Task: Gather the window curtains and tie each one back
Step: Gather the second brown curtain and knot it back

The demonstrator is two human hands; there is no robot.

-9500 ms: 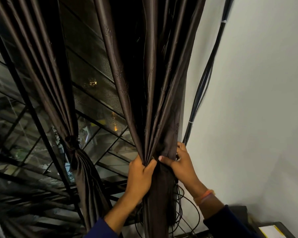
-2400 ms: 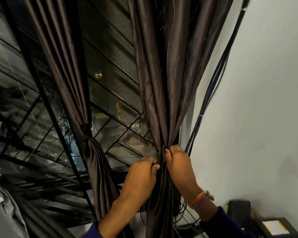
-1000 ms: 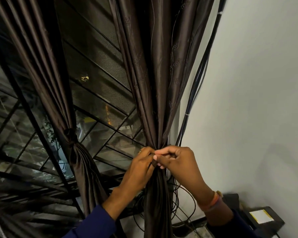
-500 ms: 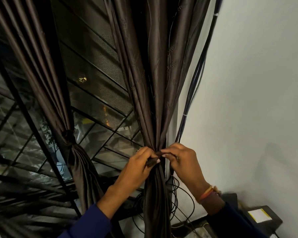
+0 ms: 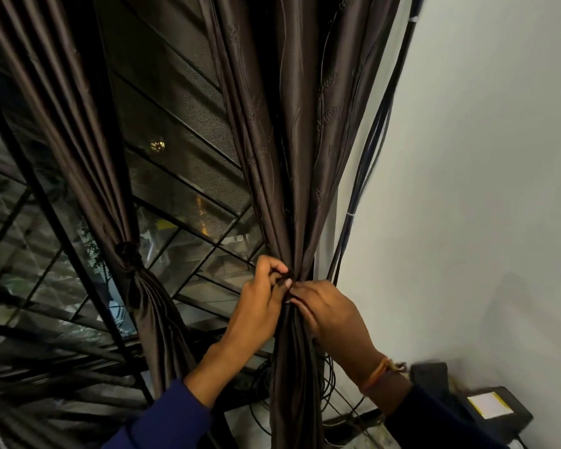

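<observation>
Two dark brown satin curtains hang over a window. The left curtain (image 5: 78,131) is cinched at mid height by a knotted tie (image 5: 127,257). The right curtain (image 5: 292,163) is gathered into a narrow bunch at its waist. My left hand (image 5: 261,307) has its fingers curled against the left side of that bunch and pinches a dark tie strip there. My right hand (image 5: 332,315) comes in from the right, its fingertips pinching the same strip at the front of the bunch. The strip itself is mostly hidden under my fingers.
A bundle of dark cables (image 5: 366,163) runs down the white wall (image 5: 483,157) just right of the curtain, with loose cable loops (image 5: 329,380) behind its lower part. A black box with a yellow label (image 5: 496,413) sits at the lower right. A metal window grille (image 5: 188,254) stands behind.
Both hands have closed in on the gathered waist of the right curtain. They went from spreading round the bunch to pinching a tie at its front, fingertips now almost touching.
</observation>
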